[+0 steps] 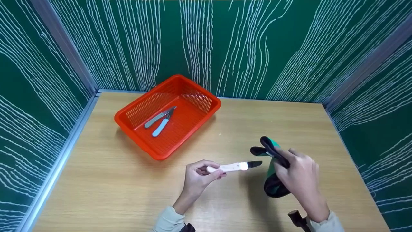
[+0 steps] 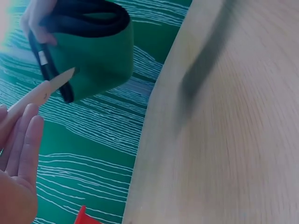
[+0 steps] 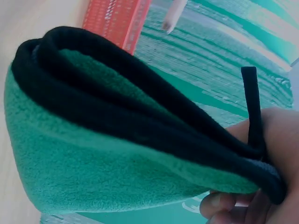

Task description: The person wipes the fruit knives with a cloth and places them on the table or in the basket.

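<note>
My left hand pinches a small knife by its white handle, with the short blade pointing right toward the other hand. In the left wrist view the knife lies across the fingers, its tip overlapping the cloth from that angle. To the right, my right hand grips a folded green cloth with black edging, held above the table. The cloth hangs in a loose loop. Whether blade and cloth touch cannot be told; the head view shows a small gap between them.
An orange-red plastic basket stands at the back left of the wooden table. Grey-handled pliers or cutters lie inside it, handles spread. Green walls with white wavy lines enclose the table at the back and sides.
</note>
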The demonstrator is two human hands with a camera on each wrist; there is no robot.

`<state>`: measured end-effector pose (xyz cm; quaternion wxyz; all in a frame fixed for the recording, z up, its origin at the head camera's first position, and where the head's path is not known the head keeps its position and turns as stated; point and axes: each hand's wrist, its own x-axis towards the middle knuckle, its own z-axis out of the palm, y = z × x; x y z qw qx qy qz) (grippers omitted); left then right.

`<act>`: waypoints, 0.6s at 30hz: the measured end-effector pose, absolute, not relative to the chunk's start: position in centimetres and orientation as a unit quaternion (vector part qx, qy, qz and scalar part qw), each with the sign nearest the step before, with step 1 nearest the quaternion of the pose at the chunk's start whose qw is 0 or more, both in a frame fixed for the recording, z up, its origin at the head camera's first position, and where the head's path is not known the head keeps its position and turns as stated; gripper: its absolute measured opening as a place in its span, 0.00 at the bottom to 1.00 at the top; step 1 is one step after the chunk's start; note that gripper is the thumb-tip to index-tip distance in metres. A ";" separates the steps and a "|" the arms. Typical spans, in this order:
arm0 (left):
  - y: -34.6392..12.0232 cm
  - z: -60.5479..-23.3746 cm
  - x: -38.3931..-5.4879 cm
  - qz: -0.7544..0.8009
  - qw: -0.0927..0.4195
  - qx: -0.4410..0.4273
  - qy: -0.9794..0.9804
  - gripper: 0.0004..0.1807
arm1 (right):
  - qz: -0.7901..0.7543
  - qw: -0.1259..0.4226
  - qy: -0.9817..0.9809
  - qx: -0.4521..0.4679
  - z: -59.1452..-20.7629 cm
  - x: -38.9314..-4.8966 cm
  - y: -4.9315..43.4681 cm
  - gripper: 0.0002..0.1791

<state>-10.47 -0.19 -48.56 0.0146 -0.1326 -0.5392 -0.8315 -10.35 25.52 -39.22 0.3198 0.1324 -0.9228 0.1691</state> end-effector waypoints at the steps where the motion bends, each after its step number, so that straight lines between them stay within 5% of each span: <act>1: -0.1 -48.5 -10.5 -0.831 0.016 -0.131 -0.541 0.11 | 0.169 0.323 -0.921 0.138 -39.1 -10.2 25.3 0.15; 18: 0.4 -48.2 -10.5 -0.847 0.040 -0.119 -0.517 0.11 | 0.148 0.294 -0.910 0.253 -40.3 -8.6 21.5 0.18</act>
